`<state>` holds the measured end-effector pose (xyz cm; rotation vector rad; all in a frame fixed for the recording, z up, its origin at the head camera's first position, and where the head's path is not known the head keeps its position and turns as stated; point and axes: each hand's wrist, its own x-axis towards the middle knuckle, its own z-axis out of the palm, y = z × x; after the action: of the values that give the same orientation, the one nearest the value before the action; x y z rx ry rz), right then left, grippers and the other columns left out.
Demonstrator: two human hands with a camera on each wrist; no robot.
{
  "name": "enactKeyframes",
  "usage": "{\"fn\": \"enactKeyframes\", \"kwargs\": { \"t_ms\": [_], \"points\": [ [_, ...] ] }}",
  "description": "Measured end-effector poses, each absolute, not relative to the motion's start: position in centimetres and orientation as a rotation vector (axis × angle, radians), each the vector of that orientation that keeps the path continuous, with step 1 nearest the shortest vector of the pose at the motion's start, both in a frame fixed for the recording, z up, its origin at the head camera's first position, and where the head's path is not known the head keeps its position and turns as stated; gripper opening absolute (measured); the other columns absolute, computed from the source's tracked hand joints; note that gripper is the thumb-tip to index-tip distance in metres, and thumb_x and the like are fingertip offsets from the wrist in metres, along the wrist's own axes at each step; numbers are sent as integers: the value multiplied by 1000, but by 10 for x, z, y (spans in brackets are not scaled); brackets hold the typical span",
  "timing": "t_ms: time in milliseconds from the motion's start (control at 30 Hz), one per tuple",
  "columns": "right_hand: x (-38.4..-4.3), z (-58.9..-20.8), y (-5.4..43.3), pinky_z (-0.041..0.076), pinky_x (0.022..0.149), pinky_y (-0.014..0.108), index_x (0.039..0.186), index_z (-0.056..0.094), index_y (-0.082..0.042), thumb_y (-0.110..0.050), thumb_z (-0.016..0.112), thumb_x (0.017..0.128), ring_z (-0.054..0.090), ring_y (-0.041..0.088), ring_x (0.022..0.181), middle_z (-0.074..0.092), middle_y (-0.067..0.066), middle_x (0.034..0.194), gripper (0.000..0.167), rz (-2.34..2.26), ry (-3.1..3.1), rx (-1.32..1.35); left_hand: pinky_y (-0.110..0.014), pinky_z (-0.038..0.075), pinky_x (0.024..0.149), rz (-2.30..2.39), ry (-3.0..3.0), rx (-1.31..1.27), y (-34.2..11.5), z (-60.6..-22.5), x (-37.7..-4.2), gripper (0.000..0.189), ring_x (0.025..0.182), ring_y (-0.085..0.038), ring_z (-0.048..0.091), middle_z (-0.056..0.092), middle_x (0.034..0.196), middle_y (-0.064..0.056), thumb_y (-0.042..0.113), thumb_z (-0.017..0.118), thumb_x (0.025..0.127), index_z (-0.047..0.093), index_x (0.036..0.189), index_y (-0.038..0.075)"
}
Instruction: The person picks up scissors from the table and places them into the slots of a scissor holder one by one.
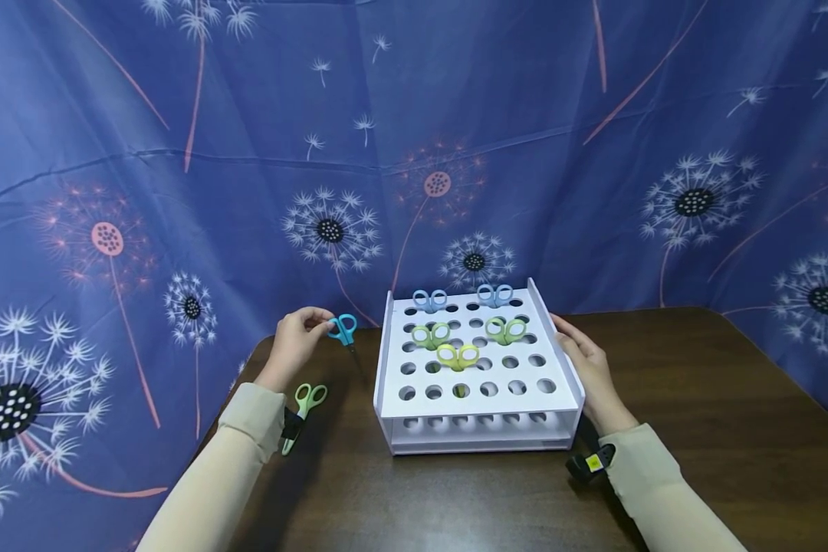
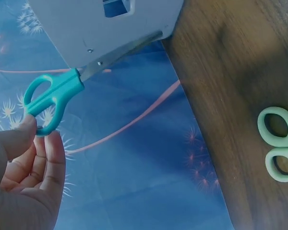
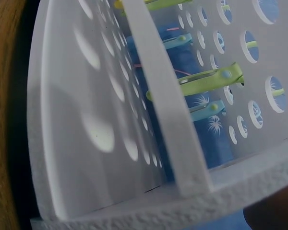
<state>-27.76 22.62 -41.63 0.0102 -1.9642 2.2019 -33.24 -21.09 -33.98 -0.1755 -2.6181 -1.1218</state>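
Note:
My left hand (image 1: 295, 341) pinches a pair of teal scissors (image 1: 343, 330) between thumb and fingertips by one handle loop. Their blades point down beside the left wall of a white rack (image 1: 476, 406); the left wrist view shows the metal blades overlapping that wall. On the rack's right side rests my right hand (image 1: 589, 376), its fingers along the outer wall and partly hidden by it. Two pairs of blue scissors (image 1: 430, 300) stand in the rack's back holes. Nearer the front are two pairs of green scissors (image 1: 506, 330) and one pair of yellow scissors (image 1: 458, 357).
Light green scissors (image 1: 303, 406) lie on the brown table (image 1: 497, 506), left of the rack and beside my left wrist. A blue dandelion-print cloth (image 1: 414, 115) hangs behind the table. Blades show beneath the rack's top panel in the right wrist view.

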Motion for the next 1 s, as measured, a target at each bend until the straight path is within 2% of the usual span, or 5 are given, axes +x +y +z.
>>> {"fn": "enactKeyframes", "kwargs": {
  "t_ms": [167,433,700,1000],
  "points": [
    [-278,-418,230,52,74,15,146,44,-11,-32,51,100,62,-2,95,61,-15,116,51,2187,-1960,35,-34,52,75,-1133,-2593,-162,-211,-335,-332,16,88,-30,67,71,95,-18,13,65,93,70,103,2],
    [-277,-416,231,52,75,15,146,44,-12,-32,51,100,61,-2,95,60,-14,117,51,2165,-1979,11,-35,54,77,-1144,-2569,-154,-208,-327,-332,17,89,-29,68,71,97,-15,15,65,92,70,105,5],
    [-279,-415,230,53,73,16,145,44,-8,-30,51,100,62,-1,92,62,-13,115,50,2154,-1963,57,-22,53,73,-1107,-2552,-218,-209,-321,-328,19,91,-25,68,71,99,-15,13,65,92,70,108,4],
    [-280,-416,228,53,71,16,144,45,-5,-28,52,100,64,0,90,64,-14,112,51,2171,-1939,66,-13,48,69,-1084,-2549,-219,-214,-312,-322,21,83,-14,67,72,98,-13,19,65,93,71,108,7]
  ]
}}
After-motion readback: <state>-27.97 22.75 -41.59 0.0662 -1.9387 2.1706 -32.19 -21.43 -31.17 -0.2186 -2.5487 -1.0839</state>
